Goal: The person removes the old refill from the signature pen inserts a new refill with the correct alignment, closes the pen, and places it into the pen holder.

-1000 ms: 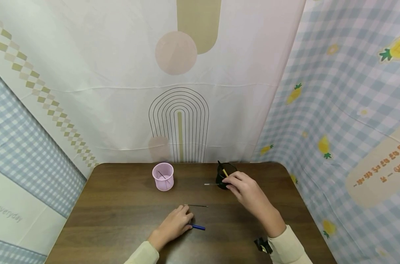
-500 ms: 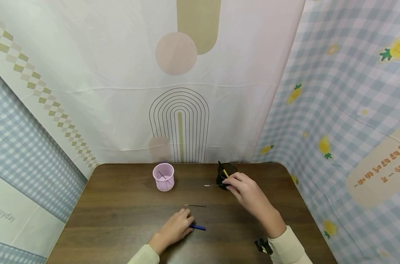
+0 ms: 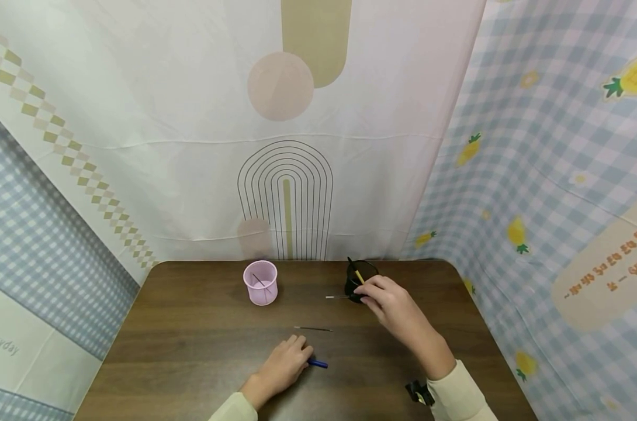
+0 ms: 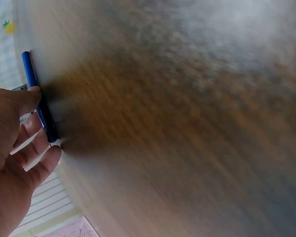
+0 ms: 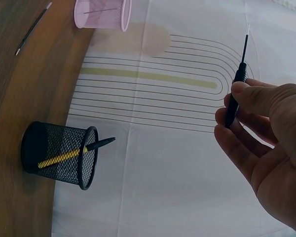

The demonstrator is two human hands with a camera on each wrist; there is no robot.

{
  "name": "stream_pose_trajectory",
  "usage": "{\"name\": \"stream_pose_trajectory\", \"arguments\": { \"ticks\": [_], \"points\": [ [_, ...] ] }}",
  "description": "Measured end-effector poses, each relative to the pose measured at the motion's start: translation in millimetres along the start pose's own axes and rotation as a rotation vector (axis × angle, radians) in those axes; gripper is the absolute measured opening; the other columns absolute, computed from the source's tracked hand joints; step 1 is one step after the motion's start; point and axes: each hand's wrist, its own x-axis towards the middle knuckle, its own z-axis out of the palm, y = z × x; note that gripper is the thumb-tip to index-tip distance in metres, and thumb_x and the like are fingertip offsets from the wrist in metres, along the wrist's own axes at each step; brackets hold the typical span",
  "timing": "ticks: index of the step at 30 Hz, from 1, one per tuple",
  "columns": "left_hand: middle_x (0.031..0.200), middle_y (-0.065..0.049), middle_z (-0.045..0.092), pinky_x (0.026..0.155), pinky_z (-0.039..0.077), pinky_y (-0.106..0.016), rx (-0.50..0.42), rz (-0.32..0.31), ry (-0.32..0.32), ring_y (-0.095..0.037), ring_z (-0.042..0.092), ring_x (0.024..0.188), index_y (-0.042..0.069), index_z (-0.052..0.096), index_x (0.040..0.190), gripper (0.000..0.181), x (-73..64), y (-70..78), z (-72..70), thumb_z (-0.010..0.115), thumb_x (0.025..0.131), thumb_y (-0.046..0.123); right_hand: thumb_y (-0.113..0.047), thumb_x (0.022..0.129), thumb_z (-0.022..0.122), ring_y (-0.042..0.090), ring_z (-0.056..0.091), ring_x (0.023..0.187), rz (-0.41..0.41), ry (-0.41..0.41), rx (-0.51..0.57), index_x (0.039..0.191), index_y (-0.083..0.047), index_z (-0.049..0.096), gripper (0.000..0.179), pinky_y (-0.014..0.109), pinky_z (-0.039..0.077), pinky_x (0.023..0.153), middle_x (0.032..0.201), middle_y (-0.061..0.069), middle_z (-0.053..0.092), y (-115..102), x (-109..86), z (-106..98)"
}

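Observation:
My left hand (image 3: 287, 362) is low over the front middle of the table, pinching a blue pen barrel (image 4: 31, 71) between thumb and fingers. One end of the barrel sticks out to the right in the head view. Raised near the black mesh cup (image 5: 32, 148), my right hand (image 3: 394, 304) pinches a black pen section (image 5: 240, 74) with a thin refill (image 5: 245, 47) protruding from it; the refill's end looks pale or clear. A loose dark refill (image 3: 314, 328) lies on the table just beyond the left hand.
The black cup holds a yellow-and-black pen (image 5: 64, 158). Toward the back stands a pink cup (image 3: 260, 297) with thin sticks inside. A small black object (image 3: 419, 393) shows beside the right sleeve. Printed cloth (image 3: 203, 193) hangs behind the wooden table (image 3: 187, 333).
My left hand has drawn back slightly from the loose refill toward the front, still holding the blue barrel; the refill's left end now shows. The right hand has barely moved.

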Motion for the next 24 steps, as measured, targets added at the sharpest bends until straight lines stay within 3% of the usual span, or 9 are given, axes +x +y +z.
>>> {"name": "stream_pose_trajectory", "arguments": {
  "ticks": [15,24],
  "points": [
    [0.095,0.0,0.061,0.065,0.05,-0.03,-0.005,-0.01,0.035,-0.018,0.056,0.085,0.015,0.066,0.099,0.017,-0.7,1.3,0.3,0.077,0.088,0.022,-0.003,0.081,0.084,0.012,0.064,0.088,-0.002,-0.004,-0.006,0.101,-0.012,0.077,0.024,0.03,0.057,0.072,0.1,-0.001,0.068,1.2,-2.2,0.3],
    [0.093,0.0,0.06,0.065,0.05,-0.031,-0.003,-0.017,0.14,-0.018,0.056,0.083,0.015,0.063,0.098,0.024,4.3,-7.0,-8.1,0.082,0.082,0.018,-0.002,0.081,0.084,0.013,0.064,0.088,0.003,-0.003,-0.01,0.101,-0.011,0.077,0.024,0.03,0.057,0.071,0.1,-0.001,0.068,2.2,-2.9,-0.6]
  ]
}}
